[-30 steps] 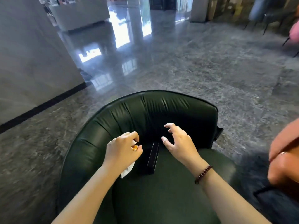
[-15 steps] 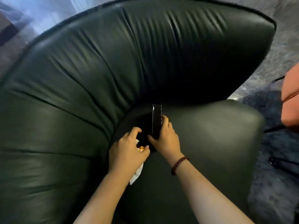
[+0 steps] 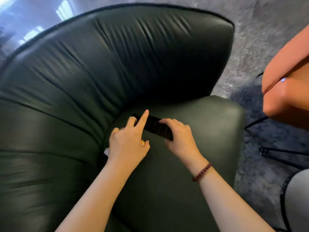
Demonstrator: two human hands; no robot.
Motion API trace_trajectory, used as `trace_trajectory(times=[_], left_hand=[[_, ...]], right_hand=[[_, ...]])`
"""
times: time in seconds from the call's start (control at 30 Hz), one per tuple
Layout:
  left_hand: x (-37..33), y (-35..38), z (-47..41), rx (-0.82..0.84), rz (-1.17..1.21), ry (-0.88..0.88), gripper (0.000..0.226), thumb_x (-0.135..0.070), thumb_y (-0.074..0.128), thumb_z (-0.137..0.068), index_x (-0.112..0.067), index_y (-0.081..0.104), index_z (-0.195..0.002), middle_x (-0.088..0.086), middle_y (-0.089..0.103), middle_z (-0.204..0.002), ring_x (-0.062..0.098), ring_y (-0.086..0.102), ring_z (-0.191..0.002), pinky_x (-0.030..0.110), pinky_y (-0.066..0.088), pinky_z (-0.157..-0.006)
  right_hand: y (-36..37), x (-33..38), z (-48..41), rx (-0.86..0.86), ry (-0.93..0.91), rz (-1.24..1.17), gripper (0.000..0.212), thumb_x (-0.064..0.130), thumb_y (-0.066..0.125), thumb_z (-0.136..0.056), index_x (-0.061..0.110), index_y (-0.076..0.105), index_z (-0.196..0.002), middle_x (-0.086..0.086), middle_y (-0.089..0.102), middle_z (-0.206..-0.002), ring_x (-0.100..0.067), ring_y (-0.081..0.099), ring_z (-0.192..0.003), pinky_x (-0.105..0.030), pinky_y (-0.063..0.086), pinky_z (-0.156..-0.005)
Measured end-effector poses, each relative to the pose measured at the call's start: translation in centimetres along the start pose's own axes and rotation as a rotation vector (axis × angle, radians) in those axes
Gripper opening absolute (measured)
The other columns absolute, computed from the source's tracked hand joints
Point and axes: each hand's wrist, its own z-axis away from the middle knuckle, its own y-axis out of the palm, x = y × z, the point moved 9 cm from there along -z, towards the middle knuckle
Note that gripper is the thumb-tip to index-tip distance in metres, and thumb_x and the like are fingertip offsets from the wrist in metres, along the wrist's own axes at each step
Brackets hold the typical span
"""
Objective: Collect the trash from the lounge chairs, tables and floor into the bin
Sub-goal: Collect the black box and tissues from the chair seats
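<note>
A flat black wrapper (image 3: 154,126) lies slantwise on the seat of a dark green leather lounge chair (image 3: 100,64), near the crease under the backrest. My right hand (image 3: 179,139) grips the wrapper's lower right end. My left hand (image 3: 128,143) holds crumpled white paper (image 3: 107,150) and a small orange scrap (image 3: 143,142) in its curled fingers, while its index finger stretches out over the wrapper's upper left end.
An orange chair (image 3: 287,84) on thin black legs (image 3: 280,151) stands at the right. Grey carpet (image 3: 260,39) lies between the chairs. A pale rounded object (image 3: 299,198) sits at the lower right edge. Shiny floor shows at the top left.
The black wrapper has turned from upright to slanting on the seat. My right hand has shifted to its right end and my left index finger has stretched onto it. The view has swung left.
</note>
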Motion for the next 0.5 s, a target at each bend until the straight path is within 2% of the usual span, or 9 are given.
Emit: trace_trajectory(times=[0.1, 0.13, 0.17, 0.2, 0.23, 0.27, 0.3, 0.43, 0.5], left_hand=[[-5.9, -2.3, 0.8, -0.002, -0.103, 0.124, 0.079, -0.044, 0.049, -0.087, -0.035, -0.005, -0.145, -0.005, 0.018, -0.152, 0.017, 0.056, -0.090, 0.025, 0.039, -0.079], [-7.9, -3.0, 1.1, -0.004, -0.118, 0.153, 0.076, -0.041, 0.050, -0.087, -0.034, 0.001, -0.145, -0.005, 0.019, -0.152, 0.016, 0.057, -0.095, 0.025, 0.039, -0.079], [-10.0, -3.7, 1.5, -0.021, -0.118, 0.182, 0.072, -0.039, 0.053, -0.085, -0.032, 0.013, -0.145, -0.004, 0.029, -0.148, 0.016, 0.059, -0.096, 0.026, 0.040, -0.077], [-12.2, -4.5, 1.9, -0.041, -0.106, 0.217, 0.066, -0.038, 0.061, -0.080, -0.030, 0.031, -0.139, -0.002, 0.045, -0.136, 0.017, 0.061, -0.091, 0.027, 0.041, -0.072], [-14.5, -5.2, 2.5, -0.044, -0.090, 0.257, 0.059, -0.036, 0.072, -0.071, -0.026, 0.050, -0.125, -0.001, 0.060, -0.115, 0.018, 0.064, -0.077, 0.029, 0.042, -0.063], [-16.9, -5.8, 3.1, -0.044, -0.083, 0.308, 0.054, -0.033, 0.082, -0.058, -0.022, 0.063, -0.107, -0.001, 0.066, -0.092, 0.018, 0.063, -0.062, 0.028, 0.040, -0.054], [-19.3, -6.3, 3.7, -0.057, -0.084, 0.355, 0.051, -0.030, 0.087, -0.048, -0.019, 0.067, -0.094, -0.002, 0.065, -0.076, 0.017, 0.059, -0.051, 0.027, 0.038, -0.048], [-29.1, -8.9, 6.5, -0.115, -0.097, 0.469, 0.045, -0.029, 0.088, -0.040, -0.017, 0.068, -0.078, -0.002, 0.060, -0.062, 0.016, 0.055, -0.042, 0.026, 0.041, -0.041], [-33.5, -10.6, 7.5, -0.158, -0.113, 0.506, 0.044, -0.028, 0.087, -0.039, -0.017, 0.068, -0.077, -0.002, 0.059, -0.061, 0.016, 0.054, -0.041, 0.026, 0.039, -0.041]], right_hand=[[-5.4, 0.6, 2.9, 0.000, -0.097, -0.052, 0.056, 0.000, 0.065, -0.069, 0.019, 0.054, -0.120, 0.000, 0.061, -0.108, -0.020, 0.055, -0.103, -0.034, 0.036, -0.090], [-7.2, 0.3, 4.1, 0.000, -0.107, -0.077, 0.057, -0.001, 0.065, -0.067, 0.018, 0.054, -0.119, 0.000, 0.061, -0.108, -0.020, 0.055, -0.103, -0.035, 0.037, -0.091], [-9.0, -0.3, 5.4, -0.007, -0.104, -0.105, 0.056, -0.002, 0.065, -0.066, 0.017, 0.054, -0.118, 0.000, 0.061, -0.107, -0.019, 0.055, -0.102, -0.034, 0.037, -0.091], [-11.0, -1.2, 6.8, -0.024, -0.092, -0.135, 0.055, -0.003, 0.064, -0.065, 0.016, 0.054, -0.115, 0.001, 0.060, -0.105, -0.019, 0.055, -0.100, -0.034, 0.038, -0.090], [-12.9, -2.2, 8.2, -0.044, -0.074, -0.167, 0.052, -0.004, 0.063, -0.064, 0.016, 0.052, -0.111, 0.003, 0.058, -0.100, -0.018, 0.055, -0.097, -0.034, 0.039, -0.088], [-14.9, -3.2, 9.6, -0.065, -0.051, -0.196, 0.050, -0.005, 0.062, -0.064, 0.015, 0.050, -0.108, 0.004, 0.055, -0.097, -0.018, 0.055, -0.093, -0.034, 0.040, -0.085], [-16.8, -4.4, 11.1, -0.086, -0.026, -0.213, 0.048, -0.005, 0.061, -0.065, 0.015, 0.047, -0.106, 0.005, 0.052, -0.095, -0.019, 0.054, -0.090, -0.032, 0.041, -0.082], [-24.8, -8.3, 16.9, -0.169, -0.009, -0.148, 0.048, 0.000, 0.063, -0.067, 0.014, 0.046, -0.110, 0.004, 0.053, -0.096, -0.020, 0.054, -0.091, -0.029, 0.035, -0.080], [-28.7, -9.7, 19.7, -0.206, -0.024, -0.057, 0.055, 0.018, 0.063, -0.067, 0.021, 0.044, -0.118, 0.005, 0.056, -0.105, -0.017, 0.052, -0.097, -0.028, 0.031, -0.084]])
